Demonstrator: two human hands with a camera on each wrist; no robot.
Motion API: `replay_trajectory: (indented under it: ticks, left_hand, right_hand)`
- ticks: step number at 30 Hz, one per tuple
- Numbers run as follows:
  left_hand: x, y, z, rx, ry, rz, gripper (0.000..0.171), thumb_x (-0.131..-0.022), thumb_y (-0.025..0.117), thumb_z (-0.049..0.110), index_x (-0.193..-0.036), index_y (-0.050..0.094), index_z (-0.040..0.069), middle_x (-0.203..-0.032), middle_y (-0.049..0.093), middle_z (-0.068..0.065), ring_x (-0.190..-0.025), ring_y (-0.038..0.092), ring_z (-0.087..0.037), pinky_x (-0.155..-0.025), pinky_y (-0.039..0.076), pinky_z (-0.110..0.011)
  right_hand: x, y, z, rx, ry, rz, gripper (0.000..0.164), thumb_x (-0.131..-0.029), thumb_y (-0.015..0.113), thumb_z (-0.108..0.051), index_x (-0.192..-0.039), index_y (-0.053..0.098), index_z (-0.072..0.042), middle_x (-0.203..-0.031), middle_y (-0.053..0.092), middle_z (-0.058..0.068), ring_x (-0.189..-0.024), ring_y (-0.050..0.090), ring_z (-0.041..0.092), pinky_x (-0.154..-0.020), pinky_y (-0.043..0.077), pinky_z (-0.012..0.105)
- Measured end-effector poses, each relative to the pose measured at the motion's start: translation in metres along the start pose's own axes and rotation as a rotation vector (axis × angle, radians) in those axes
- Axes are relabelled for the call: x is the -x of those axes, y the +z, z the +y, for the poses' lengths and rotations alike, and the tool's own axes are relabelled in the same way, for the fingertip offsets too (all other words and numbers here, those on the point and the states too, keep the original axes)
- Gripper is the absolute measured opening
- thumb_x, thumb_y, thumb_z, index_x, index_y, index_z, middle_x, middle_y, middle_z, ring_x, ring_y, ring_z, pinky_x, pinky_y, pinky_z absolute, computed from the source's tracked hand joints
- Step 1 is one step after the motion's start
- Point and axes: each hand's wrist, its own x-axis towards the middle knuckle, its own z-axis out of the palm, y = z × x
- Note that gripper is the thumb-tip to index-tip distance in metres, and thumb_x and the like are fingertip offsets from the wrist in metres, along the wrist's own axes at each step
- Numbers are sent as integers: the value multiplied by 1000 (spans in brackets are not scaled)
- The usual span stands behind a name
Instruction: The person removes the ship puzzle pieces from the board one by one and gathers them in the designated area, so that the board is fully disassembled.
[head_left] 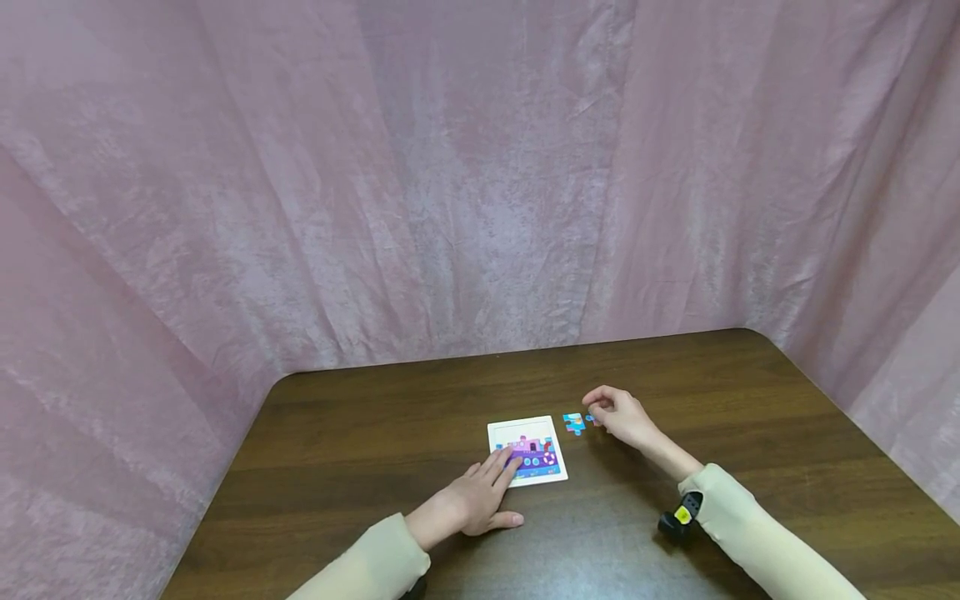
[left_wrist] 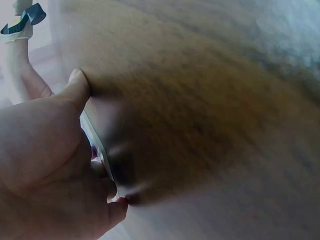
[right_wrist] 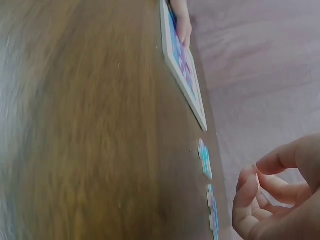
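Note:
A white-framed jigsaw board (head_left: 517,427) with a purple and pink ship picture lies on the table; its upper part is bare white. My left hand (head_left: 480,497) rests flat over its lower left, fingers straight, thumb out on the wood. Right of the board is a blue jigsaw piece (head_left: 574,422). Beside it a second jigsaw piece (right_wrist: 213,215) lies on the table, partly hidden by my right hand (head_left: 621,417) in the head view. That hand hovers over it with loosely curled fingers; in the right wrist view thumb and fingertips come together with nothing visible between them.
The brown wooden table (head_left: 360,433) has rounded far corners. Pink curtains (head_left: 480,183) hang behind it and along its sides. A black camera with a yellow label (head_left: 681,512) sits on the right wrist, at the sleeve's cuff.

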Motion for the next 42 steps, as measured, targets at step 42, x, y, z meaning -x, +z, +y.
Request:
replay_trajectory:
  ticks: [42]
  left_hand:
    - [1,-4,1,-4,1,-4,80,-95,45,57,-154,18,10,-161,16,-12,-149,22,-26,-115,33,-45]
  right_hand:
    - [-2,40,-13,198,-247,-296,22,-77,79,-9,-94,67,-1,-73,61,0,-65,52,5,-59,44,19]
